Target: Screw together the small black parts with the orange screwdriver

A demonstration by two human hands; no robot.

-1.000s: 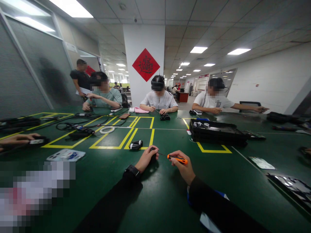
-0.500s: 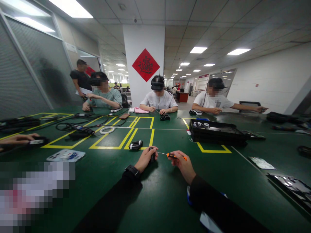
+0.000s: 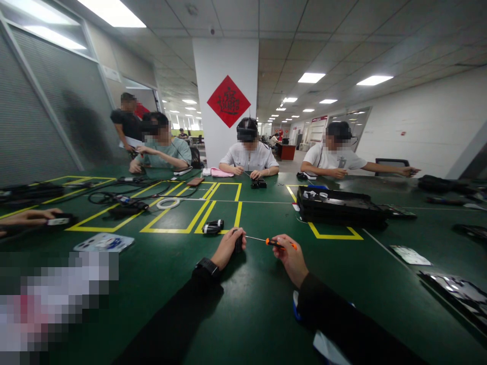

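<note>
My left hand [image 3: 229, 247], with a dark watch [image 3: 207, 267] at the wrist, is closed around a small black part [image 3: 238, 244]. Its exact kind is hidden by the fingers. In my right hand [image 3: 292, 257] is an orange and black screwdriver [image 3: 280, 244], gripped by its handle. The thin metal shaft points left, and its tip is at or close to the black part; whether they touch I cannot tell. Just beyond my left hand, black cylindrical pieces with white bands [image 3: 213, 227] lie on the green table [image 3: 262, 304].
A long black tray-like casing [image 3: 342, 205] stands at the right. Black cables [image 3: 110, 196] and a white cable coil [image 3: 168, 204] lie left, near a phone in a patterned case [image 3: 104, 243]. Several people sit across the table. Another person's hand [image 3: 34, 219] reaches in from the left.
My right hand and the screwdriver have shifted slightly to the right, with the shaft drawn back a little. My left hand stays nearly in place, still gripping the black part.
</note>
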